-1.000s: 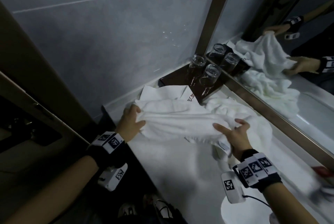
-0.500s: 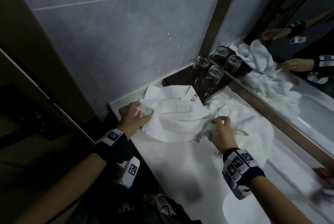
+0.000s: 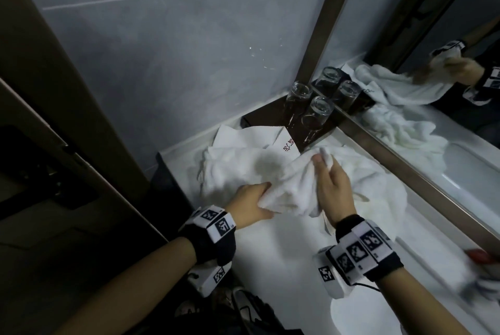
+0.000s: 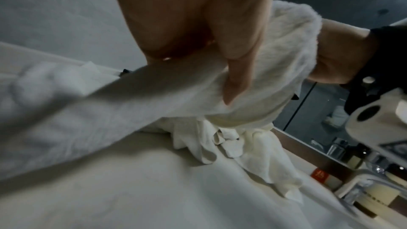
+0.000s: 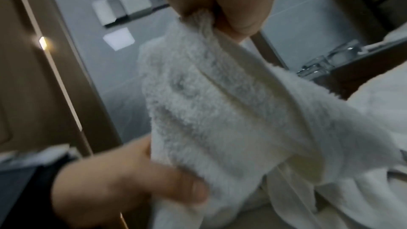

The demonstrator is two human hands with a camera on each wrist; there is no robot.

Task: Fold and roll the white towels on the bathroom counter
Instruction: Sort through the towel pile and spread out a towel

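So we had both hands on the same white towel [image 3: 284, 180], bunched up and lifted a bit off the counter [image 3: 284, 259] near its far left corner. Our left hand [image 3: 250, 206] was gripping the near end of it, thumb on top and fingers curled under the fold, and the left wrist view showed a finger [image 4: 236, 76] pressed right into the terry. Our right hand [image 3: 331, 188] was pinching the far end between thumb and fingertips, pretty tight, with the hem caught in the pinch in the right wrist view. A second white towel [image 3: 378, 185] lay crumpled just behind, along the counter's back edge under the mirror [image 3: 446, 118]. Two upturned glasses [image 3: 305, 110] stood on a dark tray [image 3: 265, 118] in the back left corner, close to our right fingertips, with a folded paper [image 3: 249, 137] tucked under the towel there. The near part of the counter was bare white surface.
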